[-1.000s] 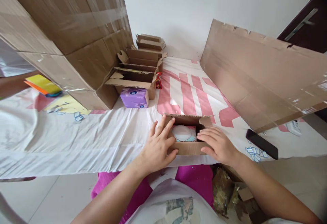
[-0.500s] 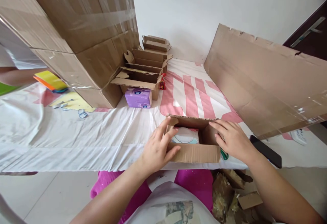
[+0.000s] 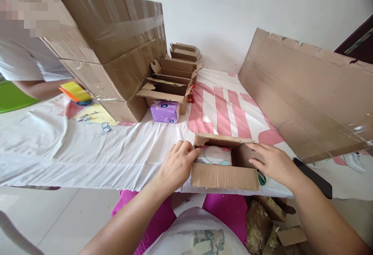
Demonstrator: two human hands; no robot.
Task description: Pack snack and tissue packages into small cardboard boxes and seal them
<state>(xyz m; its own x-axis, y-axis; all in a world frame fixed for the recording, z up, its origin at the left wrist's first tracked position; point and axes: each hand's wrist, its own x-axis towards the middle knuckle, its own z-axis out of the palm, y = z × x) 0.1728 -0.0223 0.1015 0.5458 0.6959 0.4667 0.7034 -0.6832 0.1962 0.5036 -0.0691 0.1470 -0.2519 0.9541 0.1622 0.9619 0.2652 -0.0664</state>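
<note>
**Head view: both my hands on a small open carton**

Head view shows a small cardboard box [image 3: 224, 175] standing open at the near edge of the bench [image 3: 87, 158], which is covered in a white cloth with pink stripes. My left hand [image 3: 176, 165] presses against the box's left wall, at 9 o'clock from it, with the fingers curled together over the rim. My right hand [image 3: 272, 162] lies flat against the right wall, at 3 o'clock, its fingers stretched out side by side and touching the cardboard. Neither hand grips anything.

Inside the box lies a pastel packet [image 3: 214, 156] with a round clear lid on top. A green object [image 3: 261, 177] peeks out just under my right hand; I cannot tell what it is. A black phone [image 3: 316, 173] lies at 3 o'clock beyond my wrist.

At 11 o'clock, well apart from my box, a purple packet [image 3: 165, 111] sits in front of a row of open small cartons [image 3: 167, 88]. A big taped carton [image 3: 116, 49] stands at 10 o'clock, and a flat cardboard sheet [image 3: 305, 92] leans at 2 o'clock. Another person's sleeve [image 3: 26, 61] shows at far left.
</note>
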